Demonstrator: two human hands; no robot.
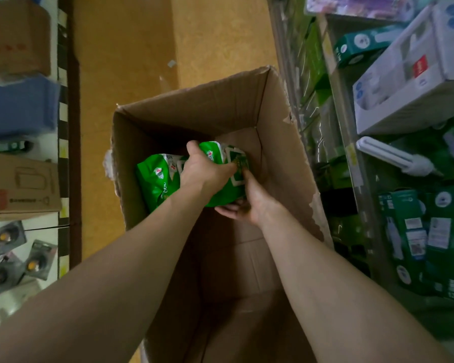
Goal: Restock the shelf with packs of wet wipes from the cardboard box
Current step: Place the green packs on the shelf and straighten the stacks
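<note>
**A:** Where is the pack of wet wipes?

**B:** Deep inside the cardboard box, toward its twelve o'clock wall and held between both hands.

**A:** Its appearance?

**B:** Soft glossy green film, creased, with a small red-and-white emblem and a white-framed square panel on its face. The print is too blurred to read.

**A:** And the hands?

**B:** The left hand closes over the pack from above, fingers curled round its top. The right hand takes it at five o'clock, fingers curled beneath the near edge, thumb pressed on the panel.

**A:** Anything beside it?

**B:** A second green pack lies touching it at nine o'clock. The shelf stands at three o'clock of the box.
</note>
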